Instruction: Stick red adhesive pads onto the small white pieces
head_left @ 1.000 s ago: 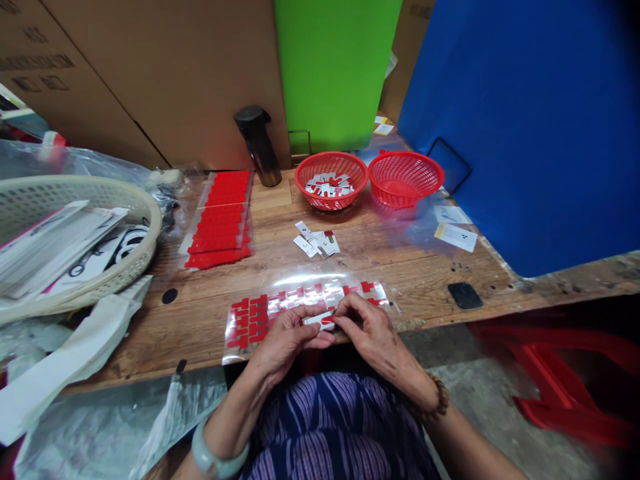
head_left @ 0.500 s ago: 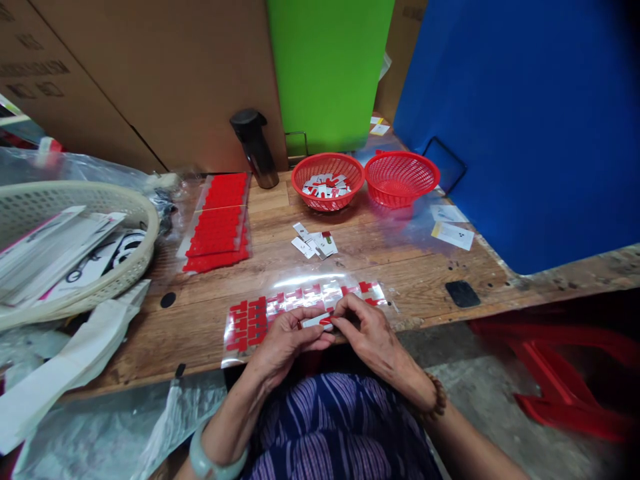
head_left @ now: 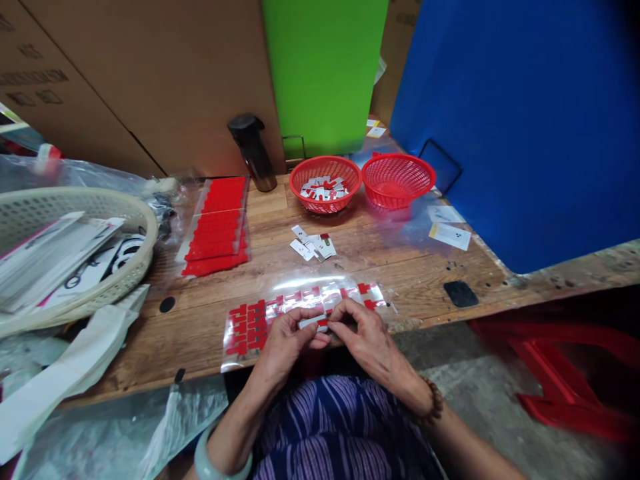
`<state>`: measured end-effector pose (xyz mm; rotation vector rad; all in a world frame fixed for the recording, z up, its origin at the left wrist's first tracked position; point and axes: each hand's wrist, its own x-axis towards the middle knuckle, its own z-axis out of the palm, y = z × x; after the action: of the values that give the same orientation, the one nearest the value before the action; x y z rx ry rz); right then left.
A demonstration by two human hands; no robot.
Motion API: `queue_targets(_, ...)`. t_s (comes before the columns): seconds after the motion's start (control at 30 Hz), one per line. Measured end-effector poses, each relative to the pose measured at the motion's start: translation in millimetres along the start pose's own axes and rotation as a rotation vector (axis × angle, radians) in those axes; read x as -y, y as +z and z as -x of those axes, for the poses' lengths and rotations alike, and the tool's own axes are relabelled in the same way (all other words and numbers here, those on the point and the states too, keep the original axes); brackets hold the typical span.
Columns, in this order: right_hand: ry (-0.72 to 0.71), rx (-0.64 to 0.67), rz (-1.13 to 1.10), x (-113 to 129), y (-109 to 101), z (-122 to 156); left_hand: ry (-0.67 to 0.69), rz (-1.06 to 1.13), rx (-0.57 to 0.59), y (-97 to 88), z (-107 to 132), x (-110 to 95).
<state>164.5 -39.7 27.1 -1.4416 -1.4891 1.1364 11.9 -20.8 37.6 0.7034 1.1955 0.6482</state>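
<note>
My left hand (head_left: 284, 347) pinches a small white card (head_left: 309, 322) between thumb and fingers, close to the table's front edge. A red sticker (head_left: 323, 324) lies across the card's right end. The fingertips of my right hand (head_left: 369, 343) are closed at that end, on the sticker's edge; exactly what they grip is too small to make out. Beneath and behind both hands, a clear sheet (head_left: 231, 363) carries rows of red T-shaped stickers (head_left: 257, 325). Several loose white cards (head_left: 315, 245) lie in a small pile beyond the sheet.
Red basket (head_left: 306, 201) holds cards with red on them; another red basket (head_left: 400, 190) stands beside it. Stacked red sticker sheets (head_left: 215, 230) and a dark bottle (head_left: 255, 157) are at back left. A cream basket (head_left: 145, 257) sits left, blue panel (head_left: 520, 133) right.
The red sticker now lies straight and flatter across the card's end, where it was slanted before. My right fingertips have shifted slightly at its edge. The view has moved a little.
</note>
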Motion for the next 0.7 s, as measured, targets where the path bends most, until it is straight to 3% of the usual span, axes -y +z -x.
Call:
queue_targets(0.23, 0.000, -0.060, 0.024, 11.3, 1.3, 3.8, 0.070, -0.074, -0.053, -0.3, 0.8, -0.1)
queue_targets(0.7, -0.005, -0.015, 0.093, 5.2, -2.0, 2.3, -0.014, 0.047, 0.005, -4.0, 2.2, 2.2)
